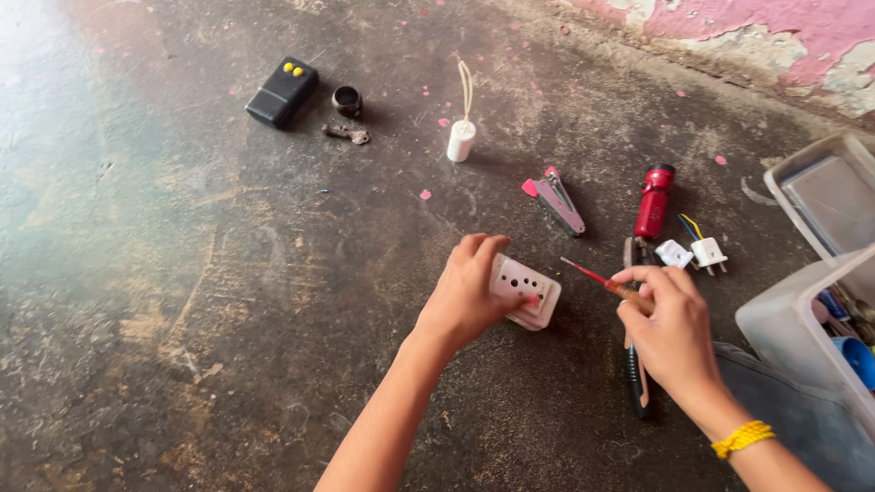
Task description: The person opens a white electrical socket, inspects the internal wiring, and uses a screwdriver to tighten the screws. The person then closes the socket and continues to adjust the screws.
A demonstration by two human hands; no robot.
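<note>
My left hand (467,290) grips a white wall socket (528,291) with several round holes, tilted just above the dark floor. My right hand (668,321), with a yellow band at the wrist, holds a thin red-tipped screwdriver (594,276) whose tip points toward the socket's right edge. Under my right hand lies a black-handled tool (635,383) on the floor.
Grey pliers with pink handles (556,202), a red tool (653,200) and two white plugs (693,252) lie beyond my hands. Farther back sit a white cylinder with cord (462,138), a black box with yellow buttons (283,92) and a metal ring (347,100). Grey plastic bins (802,314) stand right.
</note>
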